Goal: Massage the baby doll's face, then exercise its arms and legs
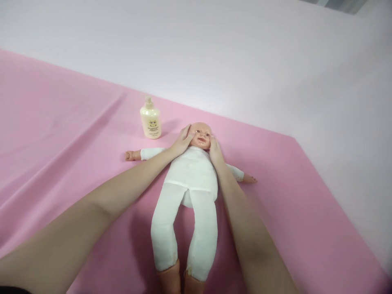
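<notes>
A baby doll (pixel 192 171) in a white cloth body lies on its back, its arms spread and its head at the far end. My left hand (pixel 183 140) rests along one side of the doll's head, fingers stretched out and thumb against the cheek. On the opposite cheek lies my right hand (pixel 215 150), palm turned inward; some of its fingers are hidden beside the head. Both palms touch the head without wrapping round it. Left of the head, a cream-coloured pump bottle (pixel 151 120) with a dark printed label stands upright, apart from my hands.
Under the doll spreads a pink cloth (pixel 269 163), with long folds running across its left part. A pale white surface (pixel 196 53) lies beyond the cloth's far and right edges. A greyish striped patch (pixel 343 5) shows at the top right.
</notes>
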Demonstrator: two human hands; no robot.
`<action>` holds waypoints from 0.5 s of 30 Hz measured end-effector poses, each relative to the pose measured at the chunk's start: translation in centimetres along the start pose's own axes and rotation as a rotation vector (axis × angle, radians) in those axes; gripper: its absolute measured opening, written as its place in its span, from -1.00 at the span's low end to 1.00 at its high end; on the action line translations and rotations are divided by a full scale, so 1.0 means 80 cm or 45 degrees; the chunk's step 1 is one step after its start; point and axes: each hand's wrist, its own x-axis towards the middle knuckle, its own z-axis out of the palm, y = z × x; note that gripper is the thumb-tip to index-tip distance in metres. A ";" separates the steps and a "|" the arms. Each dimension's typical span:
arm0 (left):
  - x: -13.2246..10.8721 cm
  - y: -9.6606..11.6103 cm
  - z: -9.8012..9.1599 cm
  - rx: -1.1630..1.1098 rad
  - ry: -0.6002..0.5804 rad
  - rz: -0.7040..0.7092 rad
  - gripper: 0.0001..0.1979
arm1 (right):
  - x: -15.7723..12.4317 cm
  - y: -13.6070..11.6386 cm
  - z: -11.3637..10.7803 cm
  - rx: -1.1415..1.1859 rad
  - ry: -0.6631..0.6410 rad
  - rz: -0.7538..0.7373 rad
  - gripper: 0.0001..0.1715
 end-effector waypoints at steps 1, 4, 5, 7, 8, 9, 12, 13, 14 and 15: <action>0.000 0.000 0.000 0.003 -0.001 0.000 -0.21 | -0.001 -0.002 0.000 0.001 -0.005 0.007 -0.14; 0.000 0.000 0.002 0.017 0.004 -0.001 -0.22 | -0.002 -0.006 0.001 0.004 -0.021 -0.003 -0.12; 0.000 0.000 0.003 0.022 0.009 -0.001 -0.23 | -0.002 -0.007 0.001 0.003 -0.021 -0.002 -0.11; 0.000 0.000 0.004 0.032 0.014 0.002 -0.23 | -0.002 -0.008 0.001 0.001 -0.015 0.012 -0.10; 0.000 -0.001 0.004 0.034 0.013 0.004 -0.23 | -0.002 -0.008 0.001 0.001 -0.012 0.022 -0.11; 0.000 -0.002 0.004 0.034 0.009 0.008 -0.23 | -0.002 -0.009 0.001 0.002 -0.013 0.027 -0.11; 0.001 -0.005 0.002 0.022 -0.003 0.022 -0.22 | -0.004 -0.011 0.001 -0.013 -0.022 0.006 -0.14; 0.001 -0.006 0.002 0.019 -0.006 0.026 -0.21 | -0.004 -0.011 0.001 -0.021 -0.023 -0.003 -0.15; 0.001 -0.007 0.001 0.018 -0.007 0.028 -0.20 | -0.004 -0.011 0.001 -0.027 -0.021 -0.008 -0.16; 0.001 -0.007 0.001 0.019 -0.008 0.028 -0.19 | -0.004 -0.011 0.001 -0.032 -0.016 -0.006 -0.17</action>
